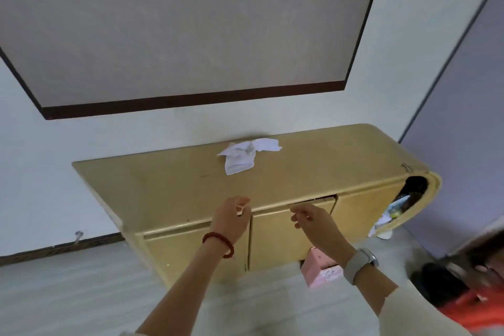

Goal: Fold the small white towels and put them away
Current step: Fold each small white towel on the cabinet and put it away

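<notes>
Both hands point(268, 217) loosely curled, empty; crumpled towels point(246, 154) beyond, long axis left-right.

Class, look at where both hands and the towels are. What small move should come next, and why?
Probably reach both hands forward to the towels. They lie crumpled and unfolded near the back of the cabinet top, while the left hand and right hand hover empty over its front edge, touching neither.
</notes>
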Demonstrator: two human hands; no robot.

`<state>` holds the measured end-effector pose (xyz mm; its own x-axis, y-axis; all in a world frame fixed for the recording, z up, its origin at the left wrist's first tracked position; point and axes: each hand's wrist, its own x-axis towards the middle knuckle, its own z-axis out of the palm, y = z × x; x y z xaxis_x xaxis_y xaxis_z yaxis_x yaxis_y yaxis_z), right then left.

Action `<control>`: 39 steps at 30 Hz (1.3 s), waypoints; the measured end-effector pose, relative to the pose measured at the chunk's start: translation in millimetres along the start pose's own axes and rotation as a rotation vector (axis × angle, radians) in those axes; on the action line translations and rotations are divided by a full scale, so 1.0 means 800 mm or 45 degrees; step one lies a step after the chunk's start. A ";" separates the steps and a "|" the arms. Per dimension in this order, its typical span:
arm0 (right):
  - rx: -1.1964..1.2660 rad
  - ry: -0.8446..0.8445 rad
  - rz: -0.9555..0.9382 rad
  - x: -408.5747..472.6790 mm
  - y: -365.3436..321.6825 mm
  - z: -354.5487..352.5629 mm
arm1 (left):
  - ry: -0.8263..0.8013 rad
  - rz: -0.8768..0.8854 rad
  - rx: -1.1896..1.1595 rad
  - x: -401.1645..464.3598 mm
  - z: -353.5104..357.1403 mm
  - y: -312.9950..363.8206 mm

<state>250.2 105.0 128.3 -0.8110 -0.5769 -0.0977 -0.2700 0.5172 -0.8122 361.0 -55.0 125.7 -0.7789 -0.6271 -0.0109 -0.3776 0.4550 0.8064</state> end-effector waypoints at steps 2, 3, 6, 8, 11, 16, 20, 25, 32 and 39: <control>-0.058 -0.037 -0.024 0.066 0.012 -0.006 | 0.024 -0.066 -0.022 0.050 0.019 -0.001; -0.079 -0.049 -0.029 0.097 0.017 -0.007 | 0.016 -0.099 -0.031 0.072 0.027 -0.003; -0.172 -0.099 -0.017 0.179 0.030 -0.004 | 0.001 -0.191 -0.023 0.134 0.047 -0.010; -0.224 -0.122 -0.009 0.233 0.038 0.004 | 0.013 -0.249 0.004 0.182 0.059 -0.021; -0.305 -0.137 -0.057 0.314 0.046 0.020 | 0.034 -0.311 0.077 0.261 0.078 -0.036; -0.517 -0.212 -0.100 0.460 0.056 0.052 | 0.046 -0.334 0.266 0.399 0.123 -0.067; -0.675 -0.261 -0.144 0.556 0.058 0.076 | 0.045 -0.331 0.485 0.480 0.155 -0.093; -0.799 -0.459 -0.092 0.618 0.078 0.105 | 0.060 -0.264 0.700 0.535 0.177 -0.118; -0.846 -0.482 0.025 0.621 0.111 0.033 | 0.228 0.173 0.344 0.549 0.162 -0.100; -0.532 0.018 0.131 0.610 0.104 -0.099 | -0.044 0.223 0.150 0.599 0.151 0.001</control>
<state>-209.0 -83.3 59.0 -0.8509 -0.5016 -0.1562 -0.3718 0.7850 -0.4955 -73.2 -278.7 50.1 -0.8538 -0.5106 0.1013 -0.2894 0.6274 0.7229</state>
